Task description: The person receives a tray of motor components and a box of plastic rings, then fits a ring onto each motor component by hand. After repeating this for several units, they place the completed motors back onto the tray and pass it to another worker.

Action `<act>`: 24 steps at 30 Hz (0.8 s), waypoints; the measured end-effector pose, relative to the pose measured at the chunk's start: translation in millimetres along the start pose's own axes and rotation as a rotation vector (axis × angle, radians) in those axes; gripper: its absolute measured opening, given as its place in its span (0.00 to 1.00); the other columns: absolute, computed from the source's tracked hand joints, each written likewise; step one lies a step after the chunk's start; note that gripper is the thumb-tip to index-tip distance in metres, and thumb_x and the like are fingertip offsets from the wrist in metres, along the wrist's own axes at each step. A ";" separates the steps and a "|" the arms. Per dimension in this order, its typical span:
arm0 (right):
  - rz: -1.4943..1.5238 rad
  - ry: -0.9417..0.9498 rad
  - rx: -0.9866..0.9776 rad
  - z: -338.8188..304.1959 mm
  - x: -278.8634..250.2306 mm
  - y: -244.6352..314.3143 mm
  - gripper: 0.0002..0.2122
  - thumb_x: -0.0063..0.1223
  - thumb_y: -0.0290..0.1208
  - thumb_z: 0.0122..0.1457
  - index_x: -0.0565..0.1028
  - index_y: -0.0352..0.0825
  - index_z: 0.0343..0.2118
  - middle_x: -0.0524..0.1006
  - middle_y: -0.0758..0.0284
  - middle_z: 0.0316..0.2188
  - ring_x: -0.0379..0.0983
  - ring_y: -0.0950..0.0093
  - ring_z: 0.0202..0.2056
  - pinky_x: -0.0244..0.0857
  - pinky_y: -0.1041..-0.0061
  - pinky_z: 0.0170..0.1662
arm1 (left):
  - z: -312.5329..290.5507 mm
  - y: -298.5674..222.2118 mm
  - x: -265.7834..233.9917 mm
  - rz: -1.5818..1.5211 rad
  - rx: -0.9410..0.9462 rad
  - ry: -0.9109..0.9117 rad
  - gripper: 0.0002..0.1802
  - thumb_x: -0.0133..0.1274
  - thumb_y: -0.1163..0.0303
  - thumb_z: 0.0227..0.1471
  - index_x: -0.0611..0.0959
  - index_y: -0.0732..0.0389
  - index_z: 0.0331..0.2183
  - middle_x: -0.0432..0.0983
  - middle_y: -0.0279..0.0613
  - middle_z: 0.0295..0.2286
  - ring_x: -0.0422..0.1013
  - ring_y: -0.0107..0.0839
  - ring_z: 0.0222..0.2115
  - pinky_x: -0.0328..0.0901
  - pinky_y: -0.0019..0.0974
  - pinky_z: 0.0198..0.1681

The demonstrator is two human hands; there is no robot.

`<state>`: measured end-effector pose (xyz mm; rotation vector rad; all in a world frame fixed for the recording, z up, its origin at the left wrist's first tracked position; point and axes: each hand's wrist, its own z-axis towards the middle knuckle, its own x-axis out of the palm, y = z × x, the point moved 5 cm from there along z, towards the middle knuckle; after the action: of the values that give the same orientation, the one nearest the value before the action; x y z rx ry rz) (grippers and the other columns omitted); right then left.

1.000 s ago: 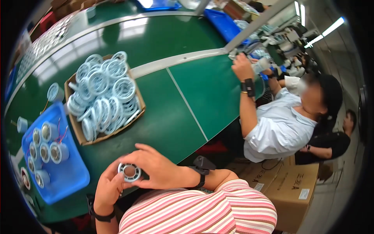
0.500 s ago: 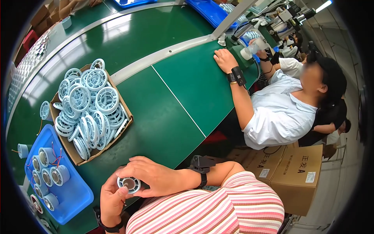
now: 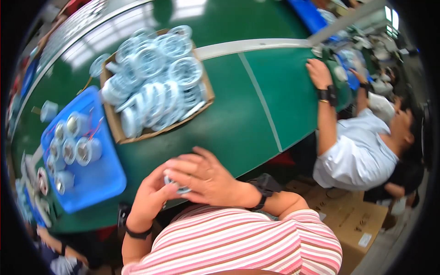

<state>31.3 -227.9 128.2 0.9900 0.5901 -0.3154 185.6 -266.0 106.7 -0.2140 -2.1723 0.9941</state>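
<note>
By the surface's (image 3: 224,128) near edge | we grasp a round part (image 3: 184,189) in the fingers of left hand (image 3: 152,190) and right hand (image 3: 213,181) | cups (image 3: 88,151) in blue tray (image 3: 98,185) look done | rings (image 3: 158,101) in box (image 3: 209,89) seem left

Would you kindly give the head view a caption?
Left hand and right hand hold a pale part near a tray.

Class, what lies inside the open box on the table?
A heap of pale blue rings fills the open box; they cover its bottom, so anything beneath cannot be seen.
</note>
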 end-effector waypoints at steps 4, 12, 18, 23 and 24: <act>-0.122 0.073 0.020 -3.4 7.5 -2.8 0.33 0.66 0.33 0.50 0.69 0.41 0.61 0.68 0.64 0.60 0.66 0.60 0.58 0.53 0.49 0.64 | -1.5 3.3 -3.5 0.018 -0.009 -0.003 0.33 0.55 0.71 0.61 0.64 0.62 0.64 0.70 0.41 0.54 0.70 0.32 0.53 0.74 0.38 0.51; -0.277 0.000 -0.014 -1.0 1.3 -0.8 0.30 0.69 0.25 0.43 0.76 0.42 0.54 0.72 0.66 0.57 0.65 0.59 0.58 0.52 0.49 0.64 | -28.5 -27.0 2.7 0.812 0.468 -0.436 0.23 0.59 0.68 0.59 0.75 0.64 0.54 0.74 0.48 0.48 0.78 0.36 0.33 0.72 0.35 0.34; -0.562 -0.232 0.159 -1.0 -63.4 -23.9 0.28 0.68 0.21 0.46 0.76 0.38 0.54 0.74 0.64 0.54 0.65 0.56 0.58 0.52 0.52 0.64 | -77.2 -109.6 -44.9 1.723 0.828 -0.937 0.18 0.59 0.77 0.50 0.82 0.58 0.45 0.76 0.40 0.49 0.71 0.40 0.51 0.56 0.51 0.58; -0.583 -0.421 0.159 27.4 -98.2 -24.5 0.18 0.64 0.22 0.51 0.80 0.39 0.47 0.76 0.66 0.51 0.66 0.57 0.58 0.52 0.55 0.64 | -69.7 -114.4 -82.6 1.962 0.640 -0.962 0.27 0.59 0.79 0.49 0.79 0.54 0.52 0.74 0.38 0.51 0.69 0.39 0.53 0.54 0.53 0.59; -0.601 -0.431 0.177 36.5 -101.3 -26.8 0.18 0.64 0.22 0.51 0.80 0.39 0.47 0.76 0.66 0.51 0.66 0.57 0.58 0.52 0.55 0.64 | -67.1 -114.3 -81.6 1.999 0.619 -0.956 0.29 0.59 0.79 0.48 0.78 0.53 0.53 0.74 0.38 0.52 0.69 0.39 0.53 0.54 0.53 0.59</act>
<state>-51.6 -274.4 185.3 0.8576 0.4561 -1.1011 306.0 -339.3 172.8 -2.1520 -1.4795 3.1507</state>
